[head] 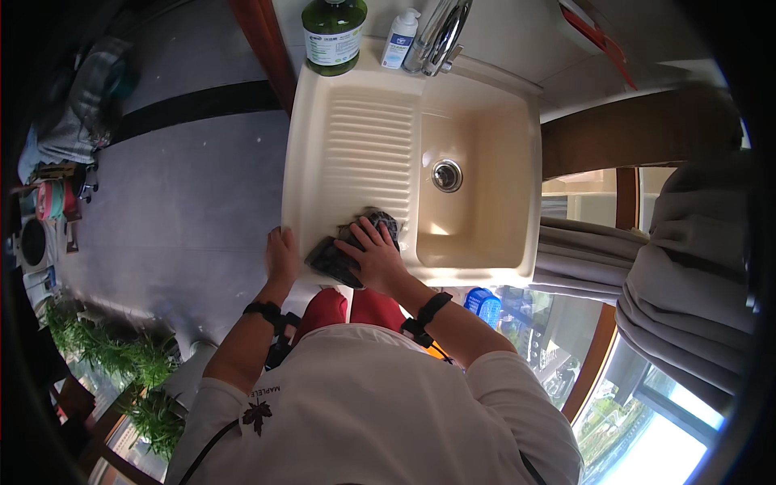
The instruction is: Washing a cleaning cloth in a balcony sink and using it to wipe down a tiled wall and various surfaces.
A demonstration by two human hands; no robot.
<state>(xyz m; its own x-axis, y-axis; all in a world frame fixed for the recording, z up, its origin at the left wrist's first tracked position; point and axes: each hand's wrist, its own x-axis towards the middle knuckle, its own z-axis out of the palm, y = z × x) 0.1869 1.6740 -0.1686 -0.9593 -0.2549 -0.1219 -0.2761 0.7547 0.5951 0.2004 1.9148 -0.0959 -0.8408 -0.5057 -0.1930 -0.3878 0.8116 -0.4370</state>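
Observation:
A beige laundry sink [533, 182] is before me, with a ridged washboard [370, 145] on its left and a deep basin [479, 224] with a metal drain [447, 176] on its right. Bunched dark cloth [333, 262], apparently wet, lies at the washboard's near end. My right hand [377, 257] rests on this cloth from above, fingers spread over it and partly hiding it. At the near left edge of the sink, my left hand [282, 257] is curled around the rim; its fingertips are partly hidden.
A green bottle [333, 45], a white pump bottle [400, 39] and a chrome faucet [441, 39] stand along the sink's far edge. Grey curtains [679, 267] hang at right. Below the sink's near right side is a blue basket [483, 306]. Green plants [115, 351] stand lower left.

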